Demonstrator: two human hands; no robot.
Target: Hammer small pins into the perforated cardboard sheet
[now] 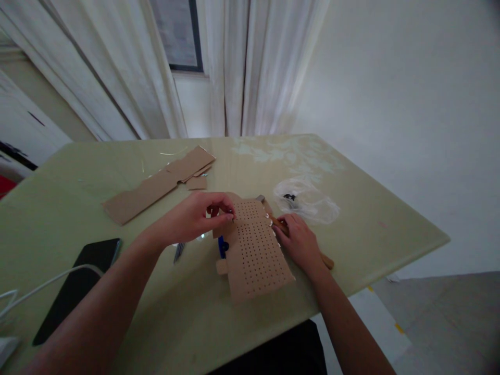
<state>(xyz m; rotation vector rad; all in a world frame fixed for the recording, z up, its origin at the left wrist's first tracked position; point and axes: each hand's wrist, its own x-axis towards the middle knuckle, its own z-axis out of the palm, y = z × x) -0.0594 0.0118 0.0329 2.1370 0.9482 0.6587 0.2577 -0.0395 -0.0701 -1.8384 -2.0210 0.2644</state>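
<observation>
Centrally on the pale green worktop lies a brown cardboard sheet punched with rows of small holes, its long axis running away from the person. The left hand pinches the sheet's far left corner, fingers closed on the edge. The right hand rests against the sheet's right edge, fingers curled round a wooden-handled tool. Both forearms angle inward.
</observation>
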